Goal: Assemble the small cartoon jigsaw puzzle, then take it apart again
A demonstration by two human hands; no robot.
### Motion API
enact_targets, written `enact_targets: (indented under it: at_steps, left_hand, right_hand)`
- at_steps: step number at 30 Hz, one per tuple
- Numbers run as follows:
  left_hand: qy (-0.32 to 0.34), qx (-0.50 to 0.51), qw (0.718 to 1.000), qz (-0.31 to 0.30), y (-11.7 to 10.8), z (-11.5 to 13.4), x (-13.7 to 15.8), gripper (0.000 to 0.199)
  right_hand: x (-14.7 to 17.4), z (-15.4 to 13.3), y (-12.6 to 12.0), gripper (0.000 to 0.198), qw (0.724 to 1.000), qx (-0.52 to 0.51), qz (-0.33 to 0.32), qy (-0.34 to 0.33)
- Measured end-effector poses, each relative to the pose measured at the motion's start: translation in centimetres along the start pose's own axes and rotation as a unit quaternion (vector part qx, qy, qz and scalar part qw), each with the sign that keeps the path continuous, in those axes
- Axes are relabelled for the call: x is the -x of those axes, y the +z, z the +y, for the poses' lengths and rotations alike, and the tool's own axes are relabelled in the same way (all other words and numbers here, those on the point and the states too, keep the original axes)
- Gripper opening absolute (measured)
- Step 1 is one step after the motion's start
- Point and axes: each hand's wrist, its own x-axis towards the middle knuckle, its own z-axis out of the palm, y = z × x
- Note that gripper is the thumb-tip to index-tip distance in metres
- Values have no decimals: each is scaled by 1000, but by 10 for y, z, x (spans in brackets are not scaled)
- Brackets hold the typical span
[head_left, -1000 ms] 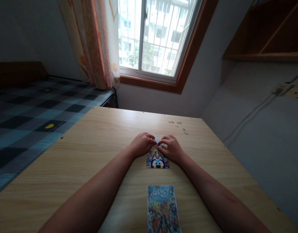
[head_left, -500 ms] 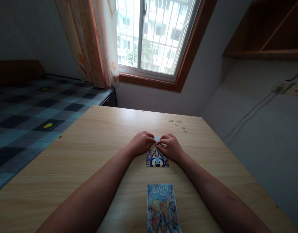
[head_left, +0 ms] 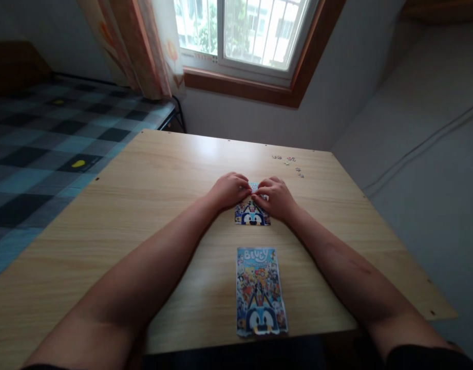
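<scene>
A small jigsaw puzzle (head_left: 253, 215) with a blue cartoon dog's face lies flat on the wooden table. My left hand (head_left: 231, 189) rests at its upper left, fingers bent and drawn together. From the upper right, my right hand (head_left: 275, 197) reaches over it, thumb and fingers pinched close to my left fingertips. Whatever is between the fingers is too small and covered to make out. The hands hide part of the puzzle's middle. Nearer to me is a printed picture packet (head_left: 261, 293) marked "Bluey", bearing the same dog's face.
Several loose puzzle pieces (head_left: 291, 159) lie at the far right of the table (head_left: 174, 174). A bed with a checked cover (head_left: 78, 133) stands on the left. Behind the table are a curtain (head_left: 144, 51) and a window (head_left: 255, 36); a cable (head_left: 417, 144) runs along the right wall.
The camera view has tipped downward, so the whole packet and the table's near edge show now. Both hands stay at the puzzle's upper part with only slight finger movement.
</scene>
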Motion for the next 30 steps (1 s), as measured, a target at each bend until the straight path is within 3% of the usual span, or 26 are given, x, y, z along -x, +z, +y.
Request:
enact_targets:
  at_steps: [9,13,20,30]
  left_hand:
    - [-63,2,998,23,10,5,-7,8]
    - [-72,0,997,23,11,4,-7,8]
    - [-81,1,997,18,10,4,-6,5]
    - [-104,78,991,25,3,-1,-5,14]
  right_hand:
    - [-1,11,9,23,998,-54,23,2]
    - [-1,15,10,20,992,-103,68,10]
    - [-3,26,6,22,966,-105,188,140]
    - [-4,34,9,29,942,-161,205,212]
